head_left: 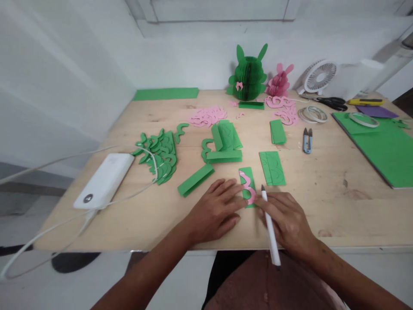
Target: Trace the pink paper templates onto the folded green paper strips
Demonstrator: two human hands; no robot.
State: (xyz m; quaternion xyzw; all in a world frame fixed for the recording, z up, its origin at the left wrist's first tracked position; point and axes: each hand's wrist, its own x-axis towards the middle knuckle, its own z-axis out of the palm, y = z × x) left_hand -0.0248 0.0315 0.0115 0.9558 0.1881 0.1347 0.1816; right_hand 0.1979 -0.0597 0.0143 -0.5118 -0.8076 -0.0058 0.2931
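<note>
A pink scalloped paper cutout (248, 185) lies on a small green paper rectangle (252, 175) near the front of the table. My left hand (214, 211) rests flat to its left, fingers apart, with fingertips at the cutout's edge. My right hand (288, 217) holds a white pen (271, 234) between its fingers, the dark tip pointing away from me. Fingers of that hand also touch the cutout's lower right side. Just beyond, a green sheet with drawn curved lines (272, 168) lies flat. Folded green papers (195, 180) are scattered to the left.
Green cut pieces (163, 157) and a white power bank (105, 181) with a cable sit left. Farther back are pink cutouts (208, 116), a green honeycomb paper figure (249, 77) and a pink one (279, 82). Blue thread snips (307, 142), tape rolls (316, 114) and black scissors (334, 102) lie right.
</note>
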